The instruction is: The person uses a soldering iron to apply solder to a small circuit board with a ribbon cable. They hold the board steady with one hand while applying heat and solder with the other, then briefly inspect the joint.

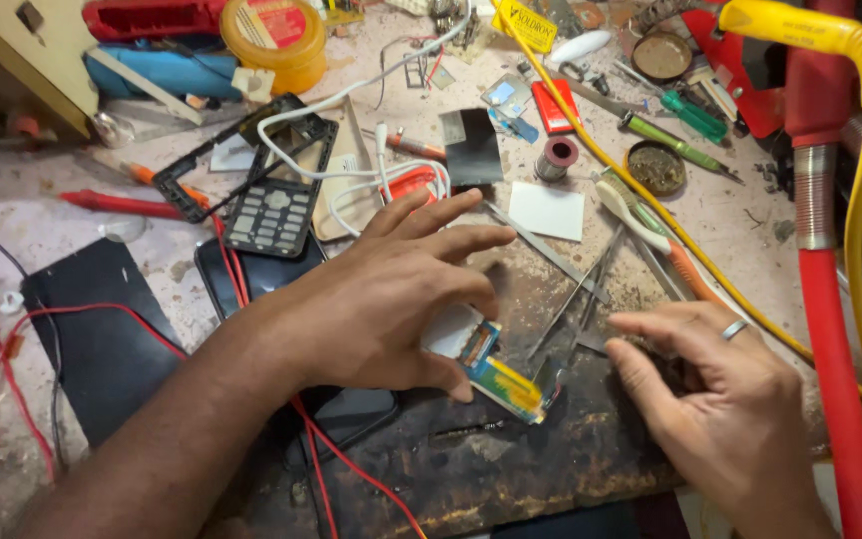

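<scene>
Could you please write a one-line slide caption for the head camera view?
Left hand steadies a small circuit board on a cluttered workbench; right hand rests beside it.

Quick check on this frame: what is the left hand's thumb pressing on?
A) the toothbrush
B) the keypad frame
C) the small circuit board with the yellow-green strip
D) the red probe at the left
C: the left hand arches over the small circuit board, its thumb tip on the board's near-left edge; the right hand sits just beside it on the workbench, apart from the toothbrush.
</scene>
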The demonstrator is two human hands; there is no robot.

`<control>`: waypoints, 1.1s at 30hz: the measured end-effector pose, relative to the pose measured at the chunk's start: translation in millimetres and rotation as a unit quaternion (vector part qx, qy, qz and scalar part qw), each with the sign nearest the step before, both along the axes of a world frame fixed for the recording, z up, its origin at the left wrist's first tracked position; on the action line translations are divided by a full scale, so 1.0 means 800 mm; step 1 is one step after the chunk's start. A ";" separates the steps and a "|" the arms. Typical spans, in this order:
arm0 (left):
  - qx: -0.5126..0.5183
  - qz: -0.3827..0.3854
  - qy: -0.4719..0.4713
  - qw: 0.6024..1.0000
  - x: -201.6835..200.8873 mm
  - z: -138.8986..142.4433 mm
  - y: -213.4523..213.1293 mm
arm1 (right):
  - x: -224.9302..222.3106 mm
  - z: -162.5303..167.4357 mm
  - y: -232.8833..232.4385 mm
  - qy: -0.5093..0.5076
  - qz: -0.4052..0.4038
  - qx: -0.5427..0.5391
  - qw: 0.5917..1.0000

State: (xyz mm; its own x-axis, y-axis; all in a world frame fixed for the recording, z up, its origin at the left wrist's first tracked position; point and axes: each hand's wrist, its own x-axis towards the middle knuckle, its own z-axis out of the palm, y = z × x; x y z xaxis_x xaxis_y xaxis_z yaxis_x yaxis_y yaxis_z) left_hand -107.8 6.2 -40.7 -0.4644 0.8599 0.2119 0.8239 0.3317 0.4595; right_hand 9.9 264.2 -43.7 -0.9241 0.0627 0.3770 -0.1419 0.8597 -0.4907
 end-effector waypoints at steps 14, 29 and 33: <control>-0.002 0.016 -0.017 1.000 0.003 0.003 -0.008 | -0.009 0.005 -0.050 -0.008 0.142 -0.016 0.990; 0.007 0.190 -0.043 0.981 0.006 0.034 -0.008 | -0.015 0.003 0.016 0.070 -0.111 -0.085 0.988; 0.255 0.138 0.113 0.950 0.016 0.038 -0.003 | -0.005 0.008 0.011 0.039 -0.092 0.008 0.995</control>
